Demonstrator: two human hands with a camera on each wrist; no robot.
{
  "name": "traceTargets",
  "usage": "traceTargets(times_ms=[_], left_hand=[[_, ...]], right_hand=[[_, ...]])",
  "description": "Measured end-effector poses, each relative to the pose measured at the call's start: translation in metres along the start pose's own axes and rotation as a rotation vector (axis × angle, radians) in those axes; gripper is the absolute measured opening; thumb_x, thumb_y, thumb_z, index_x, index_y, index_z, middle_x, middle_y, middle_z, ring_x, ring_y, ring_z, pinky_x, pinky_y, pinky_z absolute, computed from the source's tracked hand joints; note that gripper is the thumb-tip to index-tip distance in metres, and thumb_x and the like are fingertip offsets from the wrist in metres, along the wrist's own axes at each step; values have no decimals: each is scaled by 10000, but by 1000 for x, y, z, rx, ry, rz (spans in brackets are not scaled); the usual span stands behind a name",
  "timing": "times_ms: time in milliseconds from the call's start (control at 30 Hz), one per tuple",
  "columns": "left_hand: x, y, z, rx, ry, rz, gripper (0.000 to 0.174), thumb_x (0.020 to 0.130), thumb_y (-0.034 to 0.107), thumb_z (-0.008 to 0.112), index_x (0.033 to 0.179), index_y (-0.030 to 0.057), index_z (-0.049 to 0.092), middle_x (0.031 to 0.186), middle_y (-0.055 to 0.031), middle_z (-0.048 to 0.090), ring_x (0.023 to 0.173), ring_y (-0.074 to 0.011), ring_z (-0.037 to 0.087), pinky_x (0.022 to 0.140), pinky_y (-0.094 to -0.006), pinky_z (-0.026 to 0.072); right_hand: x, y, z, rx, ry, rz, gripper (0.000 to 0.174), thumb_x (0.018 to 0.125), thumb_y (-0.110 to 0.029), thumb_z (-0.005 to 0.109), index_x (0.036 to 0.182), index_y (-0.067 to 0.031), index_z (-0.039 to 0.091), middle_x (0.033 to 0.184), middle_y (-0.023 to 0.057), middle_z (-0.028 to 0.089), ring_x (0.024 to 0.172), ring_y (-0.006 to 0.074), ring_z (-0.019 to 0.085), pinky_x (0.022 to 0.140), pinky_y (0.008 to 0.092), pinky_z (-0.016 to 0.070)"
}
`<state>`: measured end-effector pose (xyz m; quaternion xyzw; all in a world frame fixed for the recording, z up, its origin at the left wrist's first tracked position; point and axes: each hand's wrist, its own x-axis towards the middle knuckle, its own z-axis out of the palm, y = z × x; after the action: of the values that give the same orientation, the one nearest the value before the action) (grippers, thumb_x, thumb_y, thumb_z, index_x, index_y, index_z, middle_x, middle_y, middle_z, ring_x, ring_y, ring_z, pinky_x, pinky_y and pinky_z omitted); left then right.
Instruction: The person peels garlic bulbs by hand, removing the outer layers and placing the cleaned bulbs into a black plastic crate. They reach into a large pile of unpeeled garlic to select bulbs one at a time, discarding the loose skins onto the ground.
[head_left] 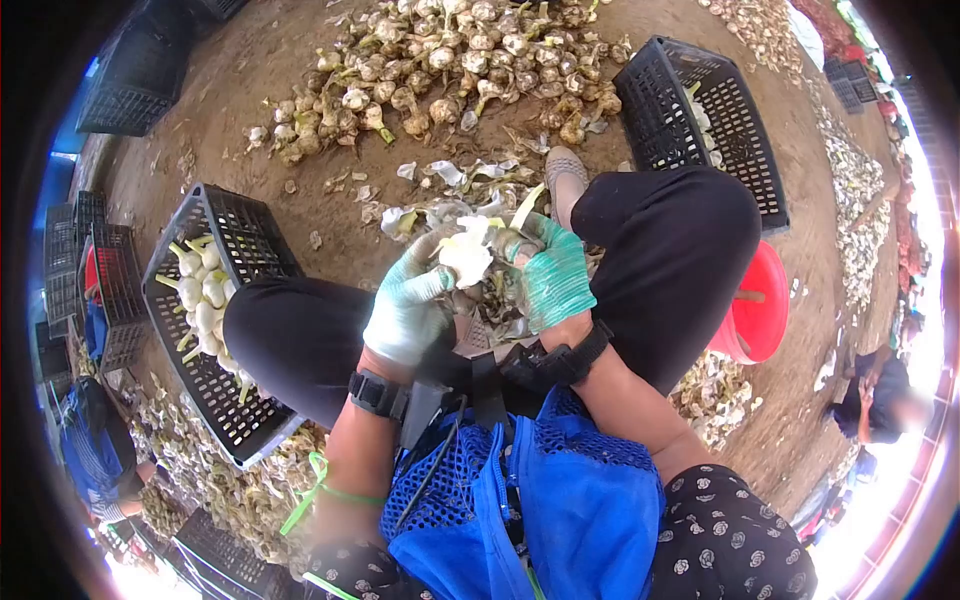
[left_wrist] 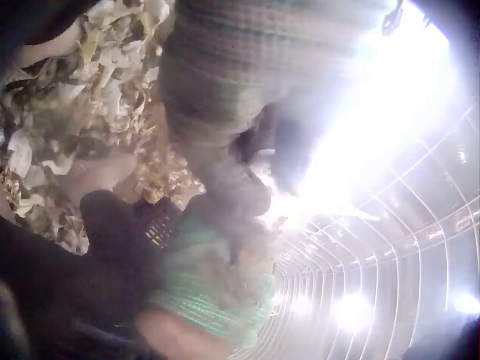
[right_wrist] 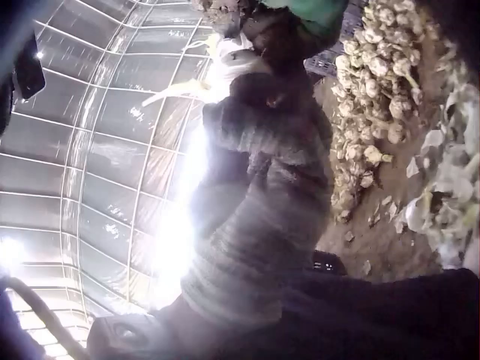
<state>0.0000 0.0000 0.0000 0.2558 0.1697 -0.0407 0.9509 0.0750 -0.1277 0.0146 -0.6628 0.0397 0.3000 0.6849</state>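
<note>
Both hands wear dirty white-and-green gloves and meet above the lap. A white garlic bulb (head_left: 466, 256) is pinched by the left hand (head_left: 408, 305), thumb on its near side. The right hand (head_left: 556, 278) has its fingers curled at the bulb's other side, by a pale stem (head_left: 527, 206) that points up and away. From the right wrist, the bulb (right_wrist: 234, 66) and its stem (right_wrist: 180, 91) show beside the right hand (right_wrist: 259, 180). In the left wrist view, the left hand (left_wrist: 240, 75) and right hand (left_wrist: 214, 281) hide most of the bulb.
A heap of unpeeled garlic (head_left: 450, 60) lies ahead on the soil, with loose skins (head_left: 460, 180) nearer. Black crates stand left (head_left: 255, 235) and right (head_left: 660, 110), the left holding cleaned bulbs (head_left: 208, 300). A red bucket (head_left: 765, 300) is beside the right knee.
</note>
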Motion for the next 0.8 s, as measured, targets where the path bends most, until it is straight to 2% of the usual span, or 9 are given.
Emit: traceTargets(times_ms=[67,267,367,500,567,633,700,733,800], left_hand=[[0,-4,-4,-102,20,7,504,651,50,608,1110,-10,408,945,-119,525,832,-207,525,655,-276,449],[2,-1,-1,-255,-125,68,511,653,31,598,1115,-9,384,1055,-158,477,898,-274,514,669,-309,473],[-7,-1,-10,-287,-84,23,533,644,33,600,1127,5,375,1059,-160,473,937,-278,495,758,-335,452],[-3,7,0,-269,-58,90,564,627,30,613,1127,-12,355,1045,-153,478,952,-280,490,798,-364,438],[1,11,-11,-230,-136,31,557,627,14,614,1119,-23,355,1043,-150,481,940,-281,498,787,-375,445],[1,17,-4,-123,-45,31,566,626,24,623,1122,-18,354,1037,-144,485,924,-277,505,766,-366,453],[1,13,9,-104,15,59,593,616,41,638,1131,-15,349,1037,-135,487,928,-262,504,761,-358,452],[-1,10,11,-48,5,112,564,637,62,624,1126,-29,358,1029,-129,487,917,-229,501,748,-314,437],[1,8,7,-1,-48,172,556,658,109,633,1123,-49,372,1026,-107,489,908,-173,494,742,-262,421]], right_hand=[[-2,-4,3,258,131,-54,304,715,-74,564,994,35,512,734,21,541,614,63,456,564,182,381],[12,-11,-10,247,247,123,192,754,-81,515,926,3,524,683,22,518,549,92,476,446,222,359],[30,3,-19,498,381,15,209,770,-182,536,872,-1,516,671,18,513,483,111,470,433,236,395],[9,-28,-15,197,197,144,179,748,-115,564,863,9,505,694,48,535,525,119,497,477,232,424],[8,-17,-12,-302,-73,-415,164,713,-70,603,822,20,522,700,69,560,570,124,520,500,228,425],[-2,-21,-3,34,-119,-176,195,652,-37,634,804,41,540,704,98,573,603,146,532,530,245,426],[3,-6,-1,-468,-55,-330,155,679,-84,612,772,16,539,644,23,502,579,66,447,491,214,374],[7,6,1,-415,-35,-374,281,581,-6,616,850,40,550,727,155,558,625,232,543,566,285,425],[6,14,0,-513,0,-585,256,595,-3,606,842,33,554,727,157,558,628,247,545,564,291,425]])
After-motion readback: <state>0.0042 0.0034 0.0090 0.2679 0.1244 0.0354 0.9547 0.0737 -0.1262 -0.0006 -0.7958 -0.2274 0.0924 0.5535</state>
